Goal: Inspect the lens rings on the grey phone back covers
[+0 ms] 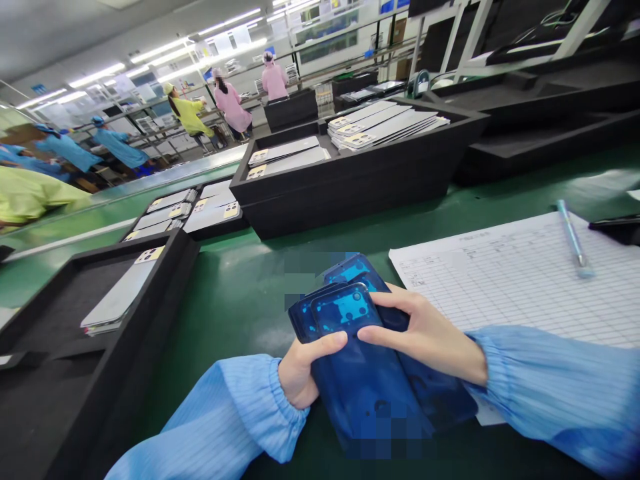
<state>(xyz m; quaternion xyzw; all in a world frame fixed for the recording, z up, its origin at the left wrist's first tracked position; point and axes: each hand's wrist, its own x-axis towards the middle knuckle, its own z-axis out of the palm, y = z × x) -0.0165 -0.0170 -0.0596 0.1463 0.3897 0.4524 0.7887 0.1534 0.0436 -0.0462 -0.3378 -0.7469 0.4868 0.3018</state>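
I am holding blue panels (363, 373) with my left hand (306, 367) and right hand (425, 331), while a pen (573, 233) is lying on paper (480, 280).

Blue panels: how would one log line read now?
left hand: holds blue panels | right hand: holds blue panels | pen: on lined paper

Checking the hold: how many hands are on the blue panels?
2: left hand at the left edge of the panels, right hand at their upper right. None seem hidden.
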